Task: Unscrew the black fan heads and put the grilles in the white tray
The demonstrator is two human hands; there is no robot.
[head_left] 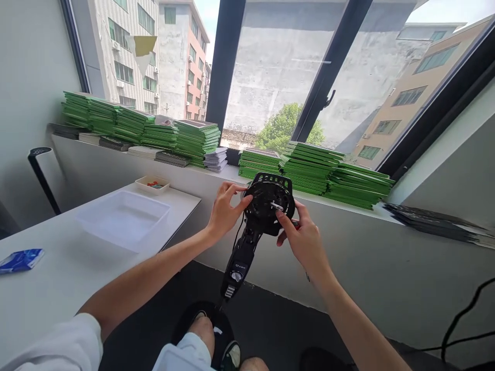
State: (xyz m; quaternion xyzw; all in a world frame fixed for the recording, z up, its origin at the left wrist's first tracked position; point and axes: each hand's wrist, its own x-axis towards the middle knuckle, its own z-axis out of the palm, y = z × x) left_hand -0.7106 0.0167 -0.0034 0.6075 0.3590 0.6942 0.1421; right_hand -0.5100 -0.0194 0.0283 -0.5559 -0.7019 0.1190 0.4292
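Note:
A black pedestal fan without blades or grille stands in front of me. Its round motor head [265, 198] faces up at me, with a silvery shaft [276, 206] sticking out near the middle. My left hand [229, 206] pinches the left rim of the head between thumb and fingers. My right hand [303, 234] holds the right rim, its thumb close to the shaft and its other fingers partly hidden behind. A small red and black piece [296, 224] shows by those fingers; its kind is unclear. Below is the fan's control panel [237, 273] with a dial and buttons.
On the white table [77, 278] at left are a clear plastic tub [124, 216], a small box [152, 184] of orange-red bits and a blue packet [21, 260]. Green-edged stacks [197, 139] line the windowsill. The round fan base [220, 330] sits by my feet. Cables [460, 319] hang at right.

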